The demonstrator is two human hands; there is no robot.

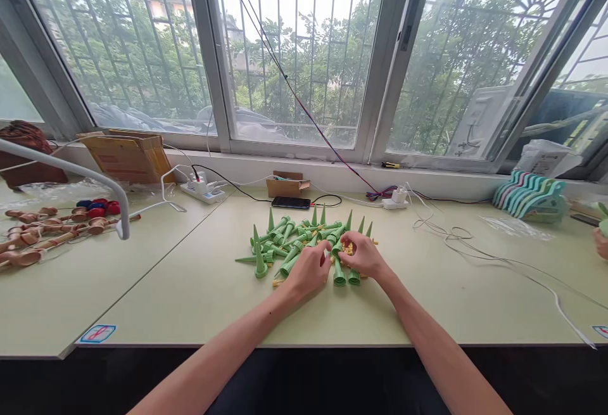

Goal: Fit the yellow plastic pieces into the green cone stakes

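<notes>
A pile of green plastic cones [295,248] with threaded, hollow bases lies on the table in front of me, some standing point up and others on their sides. Small yellow pieces [349,248] are scattered among them. My left hand [308,269] is at the near side of the pile, thumb and fingers curled together; whatever they pinch is hidden. Just to its right, my right hand [363,254] has its thumb and fingertips closed at a green cone [336,248] between the two hands. Two more cones [339,277] lie below the fingers with open bases toward me.
Behind the pile lie a black phone [291,203] and a small cardboard box [287,184]. Wooden toys [28,237] and a white metal arm [95,171] are at left. White cables [460,237] and teal hangers [529,196] are at right. Another person's hand [601,242] shows at the edge.
</notes>
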